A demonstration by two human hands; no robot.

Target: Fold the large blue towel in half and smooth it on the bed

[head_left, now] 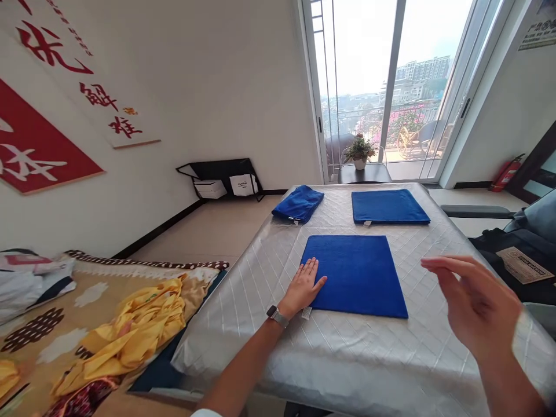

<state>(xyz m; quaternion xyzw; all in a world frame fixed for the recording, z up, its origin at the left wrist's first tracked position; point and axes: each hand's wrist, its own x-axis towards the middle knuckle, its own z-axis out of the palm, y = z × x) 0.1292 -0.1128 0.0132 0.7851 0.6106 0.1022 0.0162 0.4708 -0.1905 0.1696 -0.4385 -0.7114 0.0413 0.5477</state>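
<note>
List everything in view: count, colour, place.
Table: one, silver-covered, centre
Flat cloths: two, blue, table's middle, far right
Rumpled cloth: one, blue, table's far left
Fabrics: several, yellow, red, white, left
Spread: one, tan, beneath these
Wall hangings: two, red, white, upper left
Rack: one, black, far wall
Boxlike items: two, white, rack
Glass door: one, pale-framed, back
Potted plant: one, green, before door
Fire extinguisher: one, red, right
Bag-like item: one, black, right
Poster: one, pale, upper right
Watch: one, dark-faced, left wrist
Left hand: one, bare, on middle cloth
Right hand: one, bare, raised
</note>
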